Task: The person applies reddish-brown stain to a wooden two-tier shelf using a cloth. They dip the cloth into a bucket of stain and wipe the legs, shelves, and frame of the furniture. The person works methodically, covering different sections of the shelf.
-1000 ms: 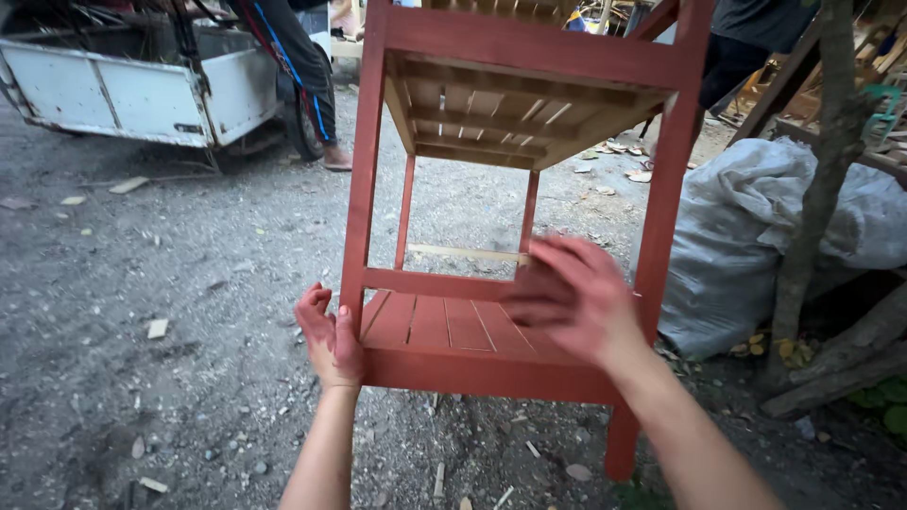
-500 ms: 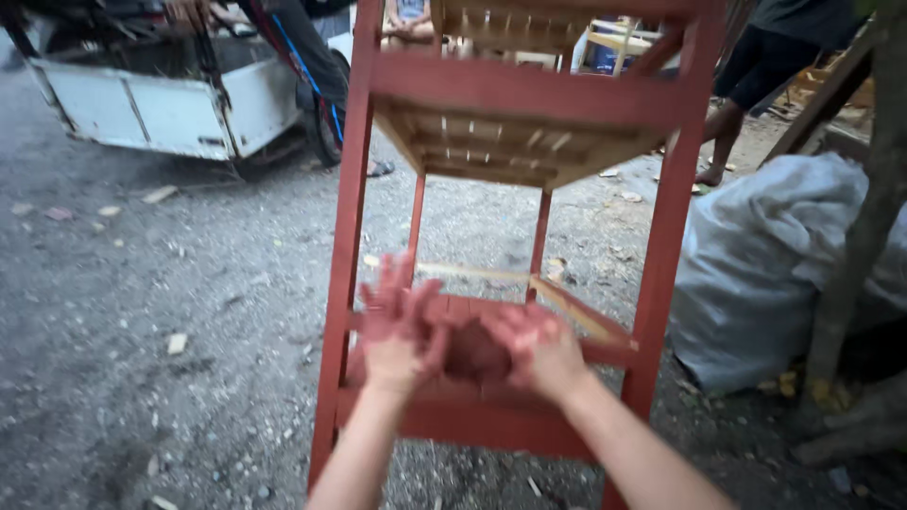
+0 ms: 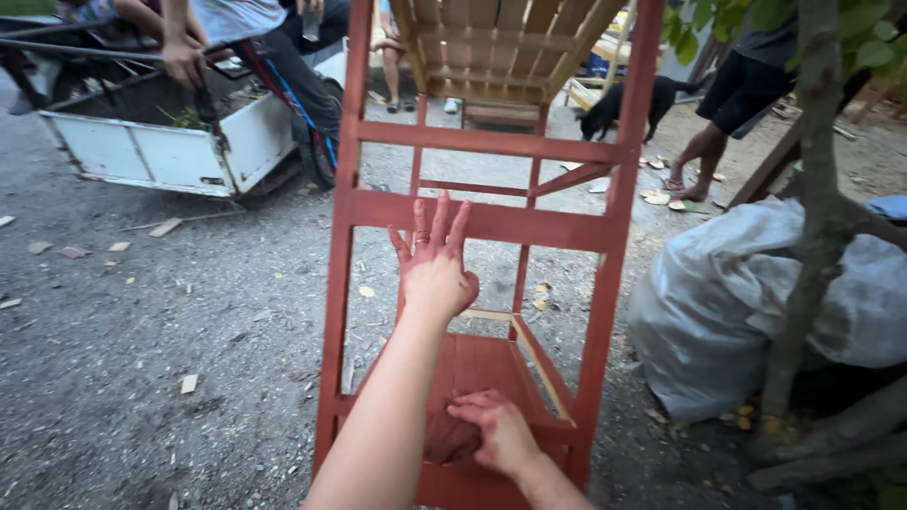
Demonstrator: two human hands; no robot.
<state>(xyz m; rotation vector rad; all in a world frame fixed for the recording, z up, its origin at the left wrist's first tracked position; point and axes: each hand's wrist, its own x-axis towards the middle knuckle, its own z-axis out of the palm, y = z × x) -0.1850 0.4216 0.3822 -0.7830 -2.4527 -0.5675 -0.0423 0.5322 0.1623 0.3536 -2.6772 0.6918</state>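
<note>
Since half a second back, both hands have parted: left hand [image 3: 435,264] has gone up, right hand [image 3: 499,433] has dropped low, and the view has swung lower on the frame.

Thing in hand: red-painted wooden rack frame [image 3: 487,222], slatted, stands upright on grey gravel ground [image 3: 142,349], right in front of me.

Left hand: fingers spread wide, palm flat toward the upper red crossbar [image 3: 510,224]. I cannot tell whether the palm touches the wood or hangs just short of it.

Right hand: curled down onto the low red shelf board [image 3: 482,364] near the front bottom rail; fingers bent, seems to press or rub the surface. No closed grasp that I can confirm.

Handling, my judgement: stiff, jointed timber, not fragile, moderately heavy and awkward from its height. Tall and narrow, so it tips easily fore and aft. Paint looks dry and matte, so not slippery. Best holds are the two upright posts at mid-height, or one hand on a crossbar and one under the bottom rail. Thin diagonal brace [image 3: 574,177] should not bear load.

Around: white metal cart [image 3: 170,151] behind at left, with another person's hand on it; bulky grey-white sack [image 3: 727,302] just right of the frame, against a thin tree trunk [image 3: 812,236].
</note>
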